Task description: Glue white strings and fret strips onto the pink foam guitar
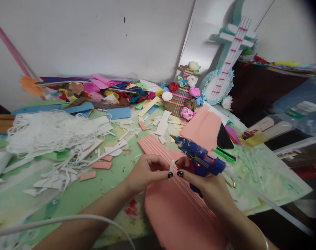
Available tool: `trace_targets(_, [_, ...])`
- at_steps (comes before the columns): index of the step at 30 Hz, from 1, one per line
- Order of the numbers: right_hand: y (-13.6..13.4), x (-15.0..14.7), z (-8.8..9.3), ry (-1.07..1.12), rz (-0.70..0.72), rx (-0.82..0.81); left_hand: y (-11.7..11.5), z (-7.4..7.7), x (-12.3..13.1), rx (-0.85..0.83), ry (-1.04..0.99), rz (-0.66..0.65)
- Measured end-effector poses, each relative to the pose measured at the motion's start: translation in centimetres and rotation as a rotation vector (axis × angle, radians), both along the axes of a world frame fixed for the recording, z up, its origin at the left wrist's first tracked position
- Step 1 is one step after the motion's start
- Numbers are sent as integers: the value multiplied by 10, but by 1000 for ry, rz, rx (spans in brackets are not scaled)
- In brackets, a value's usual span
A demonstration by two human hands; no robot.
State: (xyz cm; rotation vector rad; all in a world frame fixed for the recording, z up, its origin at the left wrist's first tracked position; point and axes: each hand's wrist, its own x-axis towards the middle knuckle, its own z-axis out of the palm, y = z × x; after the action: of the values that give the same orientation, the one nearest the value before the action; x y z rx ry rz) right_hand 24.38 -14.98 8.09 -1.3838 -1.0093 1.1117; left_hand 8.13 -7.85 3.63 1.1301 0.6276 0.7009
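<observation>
- Left fingers are pinching a white strip over the guitar.
- Right hand is gripping a glue gun, nozzle pointing away-left.
- The guitar is slanting lengthwise, neck pointing away-left.

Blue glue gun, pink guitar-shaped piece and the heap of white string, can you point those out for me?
Blue glue gun [199, 153]: head view, on its body.
Pink guitar-shaped piece [172, 206]: head view, on its wide lower part.
Heap of white string [52, 129]: head view, middle of the tangle.
</observation>
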Motion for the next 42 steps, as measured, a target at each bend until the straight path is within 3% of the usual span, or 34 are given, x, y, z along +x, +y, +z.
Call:
trace_targets(6, [5, -9, -4, 10, -31, -40, -5, -7, 4, 70, 19, -27])
trace_targets(13, [5, -2, -9, 72, 50, -59, -4, -6, 4, -7, -93, -136])
trace_targets(19, [5, -4, -8, 87, 38, -71, -2, -12, 3, -39, -171, -200])
trace_targets(25, [-7, 8, -6, -152, -94, -127, 2, -12, 0, -158, -211, -96])
trace_targets(32, [-29, 31, -9, -424, 116, 125, 7, -12, -2, -193, -254, -27])
trace_targets(36, [-33, 34, -7, -546, 127, 166, 7, -14, -1, -223, -266, -1])
trace_targets(42, [-32, 31, -2, -559, 175, 156, 6, -16, -1, -180, -228, 36])
